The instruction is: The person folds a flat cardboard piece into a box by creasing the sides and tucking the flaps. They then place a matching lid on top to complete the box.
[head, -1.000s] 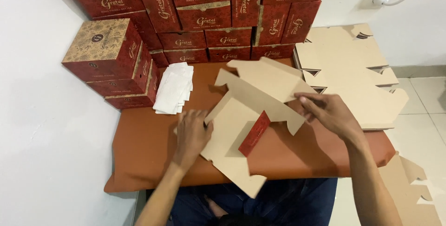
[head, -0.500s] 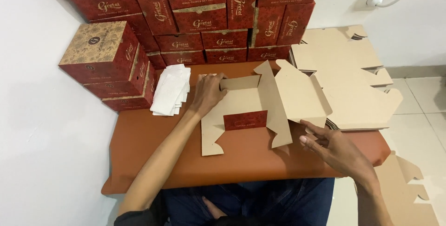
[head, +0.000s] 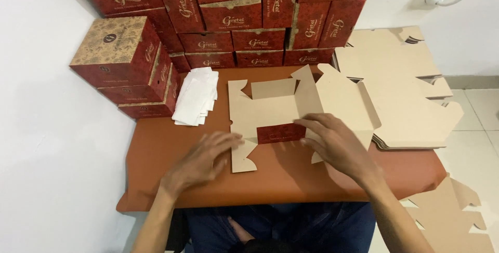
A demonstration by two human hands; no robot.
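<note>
Your left hand (head: 200, 162) lies flat and open-fingered at the near left corner of a die-cut cardboard box blank (head: 275, 112), fingertips touching its edge, gripping nothing. Your right hand (head: 335, 146) presses spread fingers on the blank's near right side, just beside the dark red printed flap (head: 280, 133) folded up along the front; it clamps nothing either. The blank rests mid-way on the brown padded board (head: 171, 180), its back wall partly raised. By the look of it, you are at the folding stage, with the front panel turned in and the side tabs not yet locked. The next move likely calls for lifting both side walls together and tucking the tabs squarely. A stack of flat blanks (head: 410, 97) waits at right, finished red boxes (head: 244, 9) behind, white paper sheets (head: 196, 96) at left.
</note>
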